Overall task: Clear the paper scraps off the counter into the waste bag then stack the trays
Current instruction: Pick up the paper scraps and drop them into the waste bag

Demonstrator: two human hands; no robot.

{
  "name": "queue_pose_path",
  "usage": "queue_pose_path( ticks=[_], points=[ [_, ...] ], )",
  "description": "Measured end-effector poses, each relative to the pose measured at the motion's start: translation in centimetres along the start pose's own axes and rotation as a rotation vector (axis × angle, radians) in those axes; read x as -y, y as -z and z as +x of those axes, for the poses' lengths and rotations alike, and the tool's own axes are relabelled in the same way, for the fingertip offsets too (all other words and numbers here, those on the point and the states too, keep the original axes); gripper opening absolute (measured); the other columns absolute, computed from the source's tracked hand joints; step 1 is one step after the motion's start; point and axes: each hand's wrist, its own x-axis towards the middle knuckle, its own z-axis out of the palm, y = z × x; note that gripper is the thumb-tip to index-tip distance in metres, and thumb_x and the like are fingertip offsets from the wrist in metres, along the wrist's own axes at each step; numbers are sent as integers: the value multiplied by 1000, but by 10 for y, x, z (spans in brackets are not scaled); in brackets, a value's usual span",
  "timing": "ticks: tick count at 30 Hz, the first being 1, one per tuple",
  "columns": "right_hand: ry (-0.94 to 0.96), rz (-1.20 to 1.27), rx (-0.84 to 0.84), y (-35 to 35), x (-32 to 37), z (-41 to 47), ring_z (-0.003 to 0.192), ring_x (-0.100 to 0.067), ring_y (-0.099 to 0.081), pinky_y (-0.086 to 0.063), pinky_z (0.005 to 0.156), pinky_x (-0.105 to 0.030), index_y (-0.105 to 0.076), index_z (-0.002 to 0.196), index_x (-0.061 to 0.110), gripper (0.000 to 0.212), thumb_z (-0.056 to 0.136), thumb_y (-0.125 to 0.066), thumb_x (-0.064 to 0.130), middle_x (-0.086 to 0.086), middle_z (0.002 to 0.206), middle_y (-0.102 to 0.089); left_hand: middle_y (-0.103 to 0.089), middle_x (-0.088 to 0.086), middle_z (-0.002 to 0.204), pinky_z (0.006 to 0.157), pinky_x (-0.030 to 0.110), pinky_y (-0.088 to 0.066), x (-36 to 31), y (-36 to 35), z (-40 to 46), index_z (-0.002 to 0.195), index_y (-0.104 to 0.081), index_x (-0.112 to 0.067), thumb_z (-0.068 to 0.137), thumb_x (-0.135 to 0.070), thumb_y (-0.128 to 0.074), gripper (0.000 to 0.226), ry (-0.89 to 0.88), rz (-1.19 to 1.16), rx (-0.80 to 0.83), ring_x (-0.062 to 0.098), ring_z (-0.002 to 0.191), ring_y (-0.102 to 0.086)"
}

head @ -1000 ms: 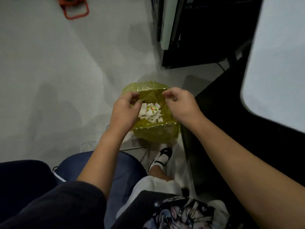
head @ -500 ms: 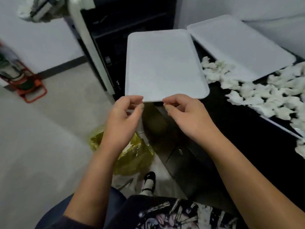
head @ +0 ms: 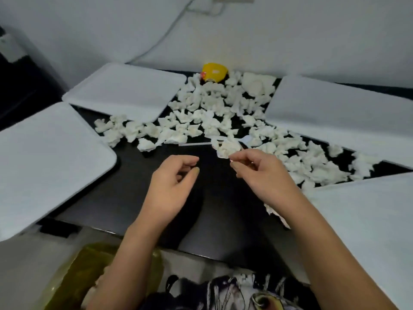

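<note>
White paper scraps (head: 207,113) lie heaped across the middle of the black counter (head: 134,186). Around them sit white trays: near left (head: 49,166), back left (head: 125,90), back right (head: 339,108) and near right (head: 368,220). The yellow waste bag (head: 73,276) stands on the floor at the lower left, partly behind my left forearm. My left hand (head: 172,186) hovers over bare counter, fingers loosely apart and holding nothing. My right hand (head: 261,173) reaches the nearest scrap (head: 225,147); its fingertips touch the scrap's near edge, and I cannot see whether they grip it.
A yellow cup-like object (head: 214,71) lies at the back among the scraps, by the white wall. A thin white strip (head: 194,143) lies at the pile's near edge. One scrap (head: 277,215) sits beside my right forearm. A cable hangs down the wall.
The view has swung up from the waste bag on the floor to the counter. Both hands have left the bag and risen over the counter, the right one reaching the scrap pile.
</note>
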Motion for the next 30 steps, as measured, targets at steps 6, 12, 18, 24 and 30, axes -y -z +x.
queue_pose_path(
  ticks=[6,12,18,24,30],
  points=[
    [-105,-2,-145,52,-51,-32,55,4,-52,-40,54,-7,-65,99,28,14,88,-61,20,15,88,-62,-58,-20,97,77,6,-41,-14,-67,12,102,-63,-33,87,-16,-63,22,-83,35,223,-6,91,-55],
    [-132,-182,-151,70,-85,-55,61,12,-48,-36,62,-1,-66,107,20,29,80,-69,11,9,103,-60,-57,-22,99,79,5,-38,-24,-107,10,97,-62,-43,80,-31,-71,23,-149,103,429,-7,97,-52],
    [-119,-210,-139,76,-98,-60,69,5,-46,-38,67,-2,-65,108,17,41,73,-71,-1,6,104,-46,-52,-18,100,89,8,-33,-22,-131,-2,99,-67,-29,68,-33,-81,34,-259,212,581,5,105,-47],
    [-130,-273,-177,73,-107,-58,68,3,-44,-36,65,-1,-66,102,12,30,75,-68,-1,3,101,-46,-53,-14,92,82,13,-36,-18,-133,-6,85,-67,-23,75,-22,-76,14,-259,241,570,6,95,-49],
    [-79,-277,-222,70,-99,-54,65,2,-45,-37,65,0,-70,84,9,20,74,-64,-7,3,94,-51,-56,-9,81,65,11,-40,-10,-111,-10,81,-66,-25,78,-12,-72,14,-159,189,491,3,72,-53]
  ],
)
